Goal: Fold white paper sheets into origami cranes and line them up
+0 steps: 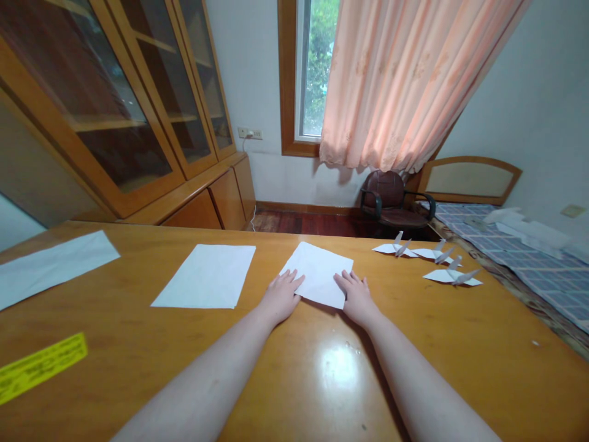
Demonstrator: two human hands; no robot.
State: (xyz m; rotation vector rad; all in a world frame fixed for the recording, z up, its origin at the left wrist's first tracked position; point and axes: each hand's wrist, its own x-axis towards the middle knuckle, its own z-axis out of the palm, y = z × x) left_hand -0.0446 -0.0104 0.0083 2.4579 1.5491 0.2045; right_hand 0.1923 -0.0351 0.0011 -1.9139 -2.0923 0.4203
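A square sheet of white paper (319, 273) lies turned at an angle on the wooden table in front of me. Its near edge throws a thin shadow. My left hand (281, 296) is palm down at the sheet's left side, with spread fingers resting on its edge. On the opposite side, my right hand (358, 296) touches the right edge, its fingers also apart and laid over the paper. To the left is a white paper stack (205, 276), apparently several square sheets. Folded paper cranes (453, 276) with spread wings stand at the table's far right.
A long white paper strip (55, 267) and a yellow label with blurred writing (43, 367) lie on the left of the table (138, 362). Beyond are a glass-door cabinet (161, 80), a dark red armchair (391, 199), a pink curtain (405, 80) and a bed (515, 239).
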